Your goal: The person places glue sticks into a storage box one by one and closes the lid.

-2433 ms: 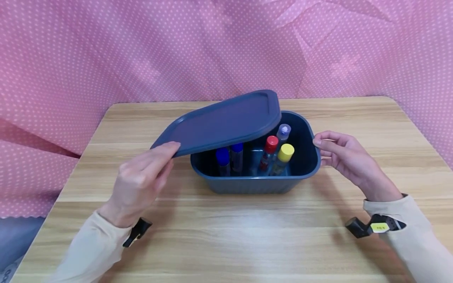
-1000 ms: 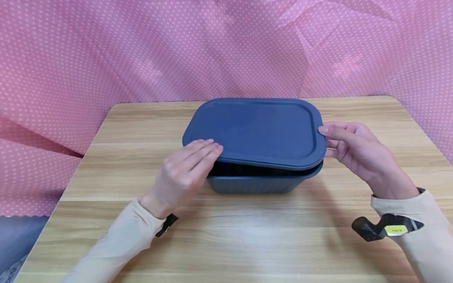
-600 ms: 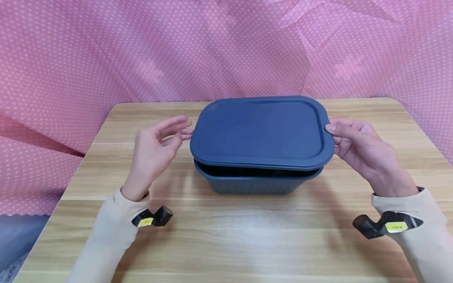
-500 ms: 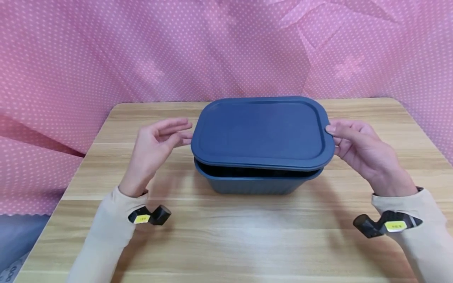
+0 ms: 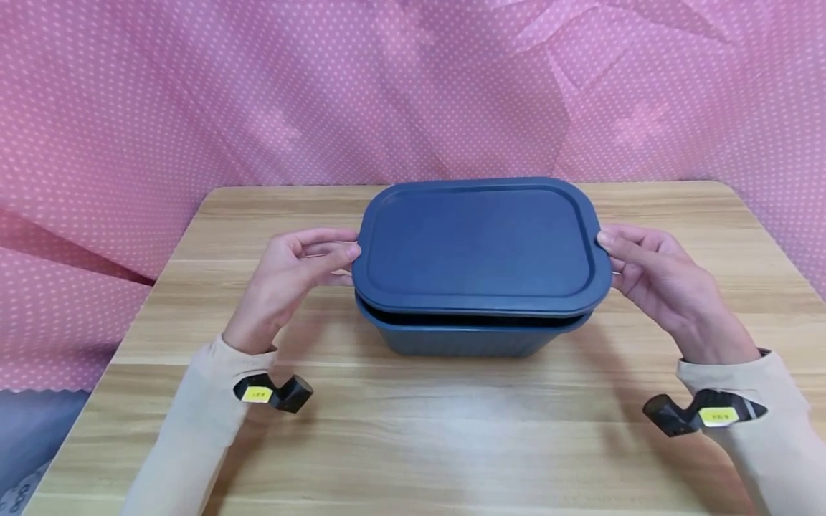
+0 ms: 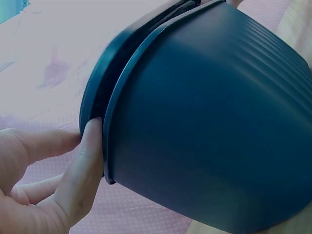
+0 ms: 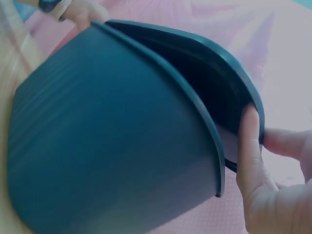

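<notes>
A dark blue lid (image 5: 477,244) hovers just over a dark blue plastic box (image 5: 471,340), and a dark gap shows between them along the front. My left hand (image 5: 284,279) pinches the lid's left end, one finger in the gap beneath it in the left wrist view. At the opposite end, my right hand (image 5: 667,287) pinches the lid's edge between thumb and fingers. From the right wrist view, the gap between lid (image 7: 214,51) and box (image 7: 107,126) looks wider near that hand. Whatever is inside the box is hidden under the lid.
The box stands on a wood-grain table (image 5: 439,437), towards its back edge. A pink dotted cloth (image 5: 413,86) hangs behind the table and along both sides. Black wrist cameras (image 5: 293,394) sit on the sleeves.
The lid has moved right and levelled, covering the capped bottles seen earlier. My right hand went from box rim to lid. My left hand left the lid's front corner and took its left end.
</notes>
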`<state>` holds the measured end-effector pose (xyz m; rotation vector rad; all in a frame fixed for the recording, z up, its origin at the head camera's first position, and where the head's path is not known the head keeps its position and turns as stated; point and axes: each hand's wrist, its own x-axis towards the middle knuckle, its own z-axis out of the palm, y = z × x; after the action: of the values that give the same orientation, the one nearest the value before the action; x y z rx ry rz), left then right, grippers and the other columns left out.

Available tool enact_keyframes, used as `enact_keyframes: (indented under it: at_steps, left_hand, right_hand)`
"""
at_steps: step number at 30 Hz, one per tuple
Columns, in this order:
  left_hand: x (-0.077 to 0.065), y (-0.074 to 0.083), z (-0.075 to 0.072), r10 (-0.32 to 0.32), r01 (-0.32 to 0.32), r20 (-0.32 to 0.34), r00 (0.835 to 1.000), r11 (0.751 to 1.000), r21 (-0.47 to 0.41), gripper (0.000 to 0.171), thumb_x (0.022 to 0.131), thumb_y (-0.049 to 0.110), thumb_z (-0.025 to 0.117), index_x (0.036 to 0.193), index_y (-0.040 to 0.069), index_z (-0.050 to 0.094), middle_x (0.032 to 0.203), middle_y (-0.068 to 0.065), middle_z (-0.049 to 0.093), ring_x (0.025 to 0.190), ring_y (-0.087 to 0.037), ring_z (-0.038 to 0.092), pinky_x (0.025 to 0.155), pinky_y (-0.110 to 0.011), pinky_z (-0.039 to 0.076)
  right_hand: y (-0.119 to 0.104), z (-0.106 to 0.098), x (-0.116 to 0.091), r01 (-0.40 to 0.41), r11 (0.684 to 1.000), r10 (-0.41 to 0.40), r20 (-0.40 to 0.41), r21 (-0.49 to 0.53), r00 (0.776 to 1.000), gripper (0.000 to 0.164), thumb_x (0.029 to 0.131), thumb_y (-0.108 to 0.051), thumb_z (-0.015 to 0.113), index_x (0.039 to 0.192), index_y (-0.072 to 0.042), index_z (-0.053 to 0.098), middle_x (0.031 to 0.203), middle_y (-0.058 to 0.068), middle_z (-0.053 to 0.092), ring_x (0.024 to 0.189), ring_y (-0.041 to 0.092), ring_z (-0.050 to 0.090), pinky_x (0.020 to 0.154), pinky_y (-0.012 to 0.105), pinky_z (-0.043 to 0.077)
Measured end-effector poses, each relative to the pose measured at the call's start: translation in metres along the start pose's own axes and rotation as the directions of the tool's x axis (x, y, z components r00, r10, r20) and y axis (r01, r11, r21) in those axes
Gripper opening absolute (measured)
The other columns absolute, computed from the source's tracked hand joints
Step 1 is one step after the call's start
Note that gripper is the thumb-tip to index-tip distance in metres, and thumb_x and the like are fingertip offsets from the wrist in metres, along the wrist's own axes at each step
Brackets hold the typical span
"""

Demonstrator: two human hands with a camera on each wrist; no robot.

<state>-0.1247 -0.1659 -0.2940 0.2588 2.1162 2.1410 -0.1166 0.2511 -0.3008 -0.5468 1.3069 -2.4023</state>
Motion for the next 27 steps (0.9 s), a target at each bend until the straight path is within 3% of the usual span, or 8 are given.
enact_keyframes:
  at_steps: [6, 10, 11, 14, 17, 18, 22, 27]
  left_hand:
    - [-0.002, 0.0, -0.002, -0.011, 0.012, 0.016, 1.0, 1.0, -0.022, 0.041, 0.086, 0.007, 0.073, 0.121, -0.008, 0.06, 0.099, -0.01, 0.071, 0.087, -0.021, 0.07, 0.078, -0.039, 0.057]
    - [-0.003, 0.001, -0.003, -0.031, 0.03, 0.02, 0.999, 1.0, 0.007, 0.04, 0.086, 0.008, 0.073, 0.12, -0.007, 0.06, 0.1, -0.01, 0.071, 0.087, -0.021, 0.07, 0.078, -0.04, 0.057]
    - [-0.003, 0.002, -0.003, -0.037, 0.037, 0.018, 0.999, 0.999, 0.019, 0.04, 0.086, 0.008, 0.073, 0.12, -0.007, 0.059, 0.1, -0.01, 0.07, 0.087, -0.021, 0.07, 0.078, -0.04, 0.057]
    - [-0.004, 0.003, -0.003, -0.054, 0.053, 0.014, 0.998, 0.997, 0.052, 0.04, 0.086, 0.01, 0.073, 0.12, -0.006, 0.059, 0.1, -0.008, 0.07, 0.087, -0.02, 0.069, 0.078, -0.039, 0.058]
    - [-0.004, 0.003, -0.003, -0.058, 0.057, 0.02, 0.998, 0.996, 0.062, 0.038, 0.086, 0.009, 0.073, 0.119, -0.006, 0.059, 0.098, -0.008, 0.07, 0.085, -0.019, 0.069, 0.078, -0.039, 0.058]
    - [-0.004, 0.003, -0.003, -0.058, 0.056, 0.022, 0.998, 0.996, 0.064, 0.038, 0.086, 0.008, 0.073, 0.118, -0.006, 0.059, 0.097, -0.008, 0.07, 0.084, -0.019, 0.069, 0.078, -0.039, 0.058]
    - [-0.005, 0.003, -0.002, -0.061, 0.059, 0.028, 0.998, 0.995, 0.079, 0.036, 0.085, 0.007, 0.073, 0.116, -0.005, 0.06, 0.095, -0.009, 0.07, 0.082, -0.019, 0.069, 0.078, -0.039, 0.057]
    - [-0.004, 0.004, -0.002, -0.074, 0.069, 0.04, 0.996, 0.99, 0.125, 0.037, 0.085, 0.007, 0.073, 0.117, -0.004, 0.058, 0.097, -0.01, 0.068, 0.079, -0.021, 0.069, 0.078, -0.038, 0.058]
  right_hand:
    - [0.0, 0.001, -0.003, 0.012, 0.978, -0.049, -0.172, -0.209, 0.984, 0.024, 0.098, 0.007, 0.045, 0.099, 0.004, 0.07, 0.085, 0.01, 0.07, 0.069, 0.016, 0.067, 0.059, 0.025, 0.056]
    - [-0.002, 0.008, -0.005, -0.057, 0.91, -0.063, -0.273, -0.41, 0.96, 0.013, 0.096, 0.0, 0.056, 0.093, 0.001, 0.069, 0.072, 0.006, 0.065, 0.055, 0.014, 0.058, 0.048, 0.024, 0.048]
    - [-0.002, 0.01, -0.006, -0.08, 0.876, -0.07, -0.289, -0.475, 0.955, 0.011, 0.095, -0.003, 0.058, 0.093, 0.001, 0.068, 0.069, 0.006, 0.063, 0.052, 0.015, 0.055, 0.046, 0.025, 0.046]
    - [-0.002, 0.016, -0.007, -0.163, 0.713, -0.109, -0.337, -0.682, 0.935, 0.014, 0.096, -0.013, 0.061, 0.093, -0.001, 0.066, 0.064, 0.004, 0.059, 0.05, 0.016, 0.05, 0.042, 0.028, 0.041]
    - [-0.001, 0.019, -0.007, -0.228, 0.566, -0.141, -0.365, -0.792, 0.92, 0.02, 0.096, -0.022, 0.061, 0.095, -0.003, 0.066, 0.06, 0.003, 0.055, 0.049, 0.018, 0.046, 0.04, 0.03, 0.037]
    - [0.0, 0.02, -0.007, -0.247, 0.532, -0.147, -0.375, -0.81, 0.915, 0.022, 0.097, -0.025, 0.061, 0.095, -0.004, 0.066, 0.059, 0.002, 0.054, 0.049, 0.018, 0.045, 0.04, 0.031, 0.036]
    - [0.002, 0.022, -0.004, -0.294, 0.455, -0.17, -0.406, -0.84, 0.898, 0.029, 0.095, -0.034, 0.061, 0.092, -0.006, 0.065, 0.057, 0.002, 0.051, 0.05, 0.016, 0.045, 0.041, 0.029, 0.037]
    - [0.004, 0.024, -0.001, -0.291, 0.303, -0.247, -0.37, -0.908, 0.896, 0.031, 0.096, -0.039, 0.059, 0.087, -0.009, 0.064, 0.057, 0.005, 0.052, 0.05, 0.017, 0.046, 0.042, 0.028, 0.037]
